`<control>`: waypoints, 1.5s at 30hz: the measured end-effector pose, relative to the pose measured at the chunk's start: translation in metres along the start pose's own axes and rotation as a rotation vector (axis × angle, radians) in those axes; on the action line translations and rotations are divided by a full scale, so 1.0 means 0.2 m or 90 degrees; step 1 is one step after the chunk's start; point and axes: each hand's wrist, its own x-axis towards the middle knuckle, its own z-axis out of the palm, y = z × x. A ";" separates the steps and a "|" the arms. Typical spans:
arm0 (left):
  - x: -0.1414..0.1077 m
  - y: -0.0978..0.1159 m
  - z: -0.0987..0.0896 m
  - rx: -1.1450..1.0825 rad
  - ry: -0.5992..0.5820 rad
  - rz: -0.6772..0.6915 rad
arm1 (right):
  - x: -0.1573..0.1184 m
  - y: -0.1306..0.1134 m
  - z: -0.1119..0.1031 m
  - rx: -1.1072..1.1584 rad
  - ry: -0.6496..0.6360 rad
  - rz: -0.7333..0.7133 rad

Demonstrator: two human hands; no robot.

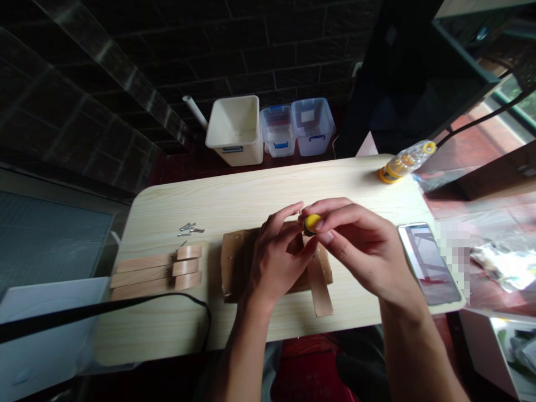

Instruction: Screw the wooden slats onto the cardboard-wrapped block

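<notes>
Tool point(312, 224) between 2 hands point(363, 245) stands roughly upright, yellow end up.

The stubby driver point(312, 224), yellow-topped with a dark collar, is gripped in fingers right of centre in the frame. Beneath it a flat light-brown wooden strip point(320, 287) slants down, its rounded end lower right of centre, lying across a worn brown cardboard box point(237, 262) in the middle.

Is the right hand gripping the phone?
No, the right hand holds a yellow-ended handle, while the phone lies on the table.
</notes>
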 end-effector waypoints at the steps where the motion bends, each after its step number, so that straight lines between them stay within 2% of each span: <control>1: 0.00 0.00 0.00 -0.002 0.003 0.001 | 0.00 0.00 0.00 -0.002 0.000 -0.002; 11: 0.01 0.01 0.00 -0.020 0.012 0.015 | -0.02 0.00 0.00 0.014 0.002 -0.003; 16: 0.02 0.01 0.00 -0.062 0.013 0.015 | -0.01 0.01 -0.02 -0.007 0.067 0.040; 18: 0.02 0.01 0.00 -0.080 0.015 0.016 | -0.03 0.02 -0.11 -0.096 0.107 0.050; 21: 0.02 0.01 0.00 -0.103 0.026 0.013 | -0.15 0.04 -0.37 -0.346 0.188 0.113; 23: 0.01 0.01 0.00 -0.113 0.027 0.017 | -0.30 0.07 -0.58 -0.548 0.255 0.174; 25: 0.01 0.00 0.00 -0.119 0.023 0.022 | -0.48 0.10 -0.76 -0.702 0.278 0.274; 28: 0.01 0.01 -0.01 -0.127 0.020 0.021 | -0.70 0.18 -0.92 -0.785 0.270 0.414; 31: 0.01 0.01 -0.01 -0.134 0.024 0.015 | -0.81 0.25 -0.94 -0.735 0.231 0.434; 32: 0.01 0.01 -0.01 -0.136 0.028 0.013 | -0.82 0.27 -0.93 -0.748 0.245 0.423; 40: 0.00 0.00 -0.01 -0.141 0.021 0.004 | -0.79 0.32 -0.87 -0.827 0.283 0.395; 45: 0.00 0.00 -0.01 -0.137 0.021 0.006 | -0.79 0.32 -0.86 -0.830 0.269 0.366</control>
